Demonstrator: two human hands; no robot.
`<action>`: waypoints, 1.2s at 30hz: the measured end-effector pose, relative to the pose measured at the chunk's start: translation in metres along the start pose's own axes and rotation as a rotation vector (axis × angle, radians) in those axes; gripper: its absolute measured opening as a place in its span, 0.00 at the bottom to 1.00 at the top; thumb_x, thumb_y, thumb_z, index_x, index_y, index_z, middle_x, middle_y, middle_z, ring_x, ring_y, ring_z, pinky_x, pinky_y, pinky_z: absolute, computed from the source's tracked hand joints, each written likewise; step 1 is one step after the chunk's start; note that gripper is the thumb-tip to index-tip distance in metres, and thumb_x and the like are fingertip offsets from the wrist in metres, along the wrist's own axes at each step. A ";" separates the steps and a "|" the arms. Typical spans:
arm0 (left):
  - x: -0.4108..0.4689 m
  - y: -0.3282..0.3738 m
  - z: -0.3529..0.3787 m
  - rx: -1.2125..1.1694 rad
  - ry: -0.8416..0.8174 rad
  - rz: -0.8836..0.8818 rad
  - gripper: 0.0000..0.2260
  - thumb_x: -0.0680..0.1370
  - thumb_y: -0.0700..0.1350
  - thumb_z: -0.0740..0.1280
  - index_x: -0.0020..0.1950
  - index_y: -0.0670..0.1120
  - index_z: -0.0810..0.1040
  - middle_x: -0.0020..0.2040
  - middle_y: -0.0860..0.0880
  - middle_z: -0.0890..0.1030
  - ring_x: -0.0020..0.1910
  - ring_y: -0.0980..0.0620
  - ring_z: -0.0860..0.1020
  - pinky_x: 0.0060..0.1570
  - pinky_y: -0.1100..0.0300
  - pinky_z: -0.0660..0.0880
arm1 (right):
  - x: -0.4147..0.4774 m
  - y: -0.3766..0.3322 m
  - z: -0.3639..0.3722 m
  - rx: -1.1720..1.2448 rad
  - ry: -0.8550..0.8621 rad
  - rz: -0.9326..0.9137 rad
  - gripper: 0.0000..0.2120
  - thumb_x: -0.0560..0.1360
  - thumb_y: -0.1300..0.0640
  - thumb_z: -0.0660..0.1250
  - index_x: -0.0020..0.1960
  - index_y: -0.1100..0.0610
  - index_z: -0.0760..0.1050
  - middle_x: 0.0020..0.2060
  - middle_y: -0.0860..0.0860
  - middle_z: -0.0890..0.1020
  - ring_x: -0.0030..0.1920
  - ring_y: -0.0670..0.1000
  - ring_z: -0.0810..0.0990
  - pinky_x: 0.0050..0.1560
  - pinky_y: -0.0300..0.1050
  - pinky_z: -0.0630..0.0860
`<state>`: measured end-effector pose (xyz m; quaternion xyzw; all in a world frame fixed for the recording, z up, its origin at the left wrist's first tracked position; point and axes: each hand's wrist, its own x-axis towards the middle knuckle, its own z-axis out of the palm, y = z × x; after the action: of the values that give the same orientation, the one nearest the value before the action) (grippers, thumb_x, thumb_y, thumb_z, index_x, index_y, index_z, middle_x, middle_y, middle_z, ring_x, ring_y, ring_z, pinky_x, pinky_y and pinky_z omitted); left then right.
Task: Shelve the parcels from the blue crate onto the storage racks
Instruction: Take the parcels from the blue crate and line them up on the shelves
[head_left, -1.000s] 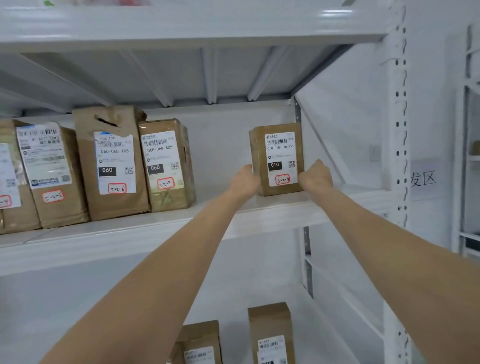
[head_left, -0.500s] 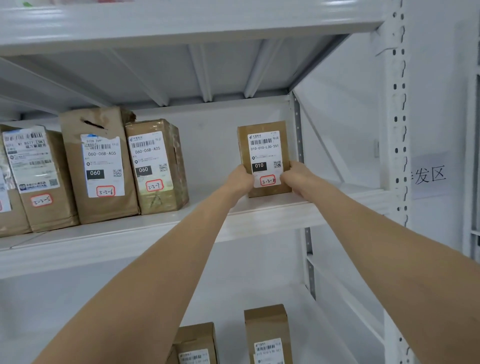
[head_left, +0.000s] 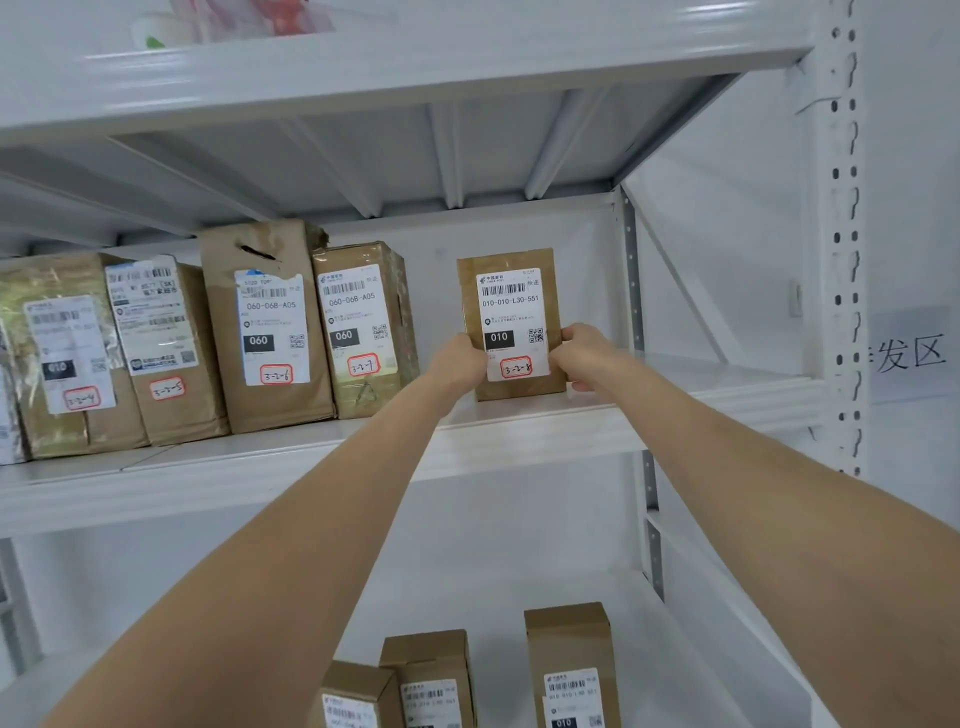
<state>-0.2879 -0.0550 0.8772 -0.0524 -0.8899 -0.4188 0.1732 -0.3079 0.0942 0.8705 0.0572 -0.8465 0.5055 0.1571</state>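
Snugly, left hand (head_left: 460, 364) and right hand (head_left: 582, 358) fingers grip the boxy brown parcel (head_left: 511, 291) on smooth shelf (head_left: 519, 431).

This is a parcel storeroom, likely a courier depot. White metal racks (head_left: 363, 457) with punched uprights (head_left: 844, 260) fill the frame. Brown cardboard parcels (head_left: 270, 405) stand in rows at mid left and bottom centre, each bearing a barcode label (head_left: 272, 322) and a handwritten red-edged sticker (head_left: 276, 375). A printed sign (head_left: 909, 353) hangs at far right.
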 end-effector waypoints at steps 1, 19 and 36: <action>-0.002 -0.003 -0.002 0.021 0.008 0.002 0.17 0.78 0.36 0.55 0.66 0.39 0.70 0.62 0.43 0.76 0.60 0.42 0.73 0.56 0.53 0.72 | -0.001 -0.002 0.003 -0.005 -0.004 0.003 0.15 0.74 0.67 0.59 0.60 0.58 0.73 0.50 0.54 0.78 0.49 0.54 0.75 0.49 0.47 0.75; -0.013 -0.069 -0.087 0.476 0.525 0.162 0.22 0.76 0.39 0.62 0.70 0.43 0.65 0.69 0.44 0.64 0.64 0.44 0.69 0.57 0.50 0.73 | 0.016 -0.016 0.058 -0.134 0.183 -0.016 0.22 0.75 0.61 0.62 0.67 0.58 0.63 0.61 0.57 0.76 0.60 0.60 0.75 0.59 0.50 0.73; -0.006 -0.085 -0.109 0.478 0.391 0.198 0.20 0.77 0.35 0.59 0.69 0.44 0.70 0.71 0.47 0.64 0.66 0.46 0.69 0.60 0.51 0.73 | 0.024 -0.038 0.070 0.153 0.209 -0.041 0.24 0.75 0.64 0.61 0.70 0.57 0.63 0.61 0.54 0.77 0.56 0.57 0.79 0.43 0.44 0.74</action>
<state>-0.2738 -0.1928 0.8772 -0.0151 -0.9035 -0.1812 0.3880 -0.3352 0.0159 0.8795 0.0336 -0.7830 0.5686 0.2500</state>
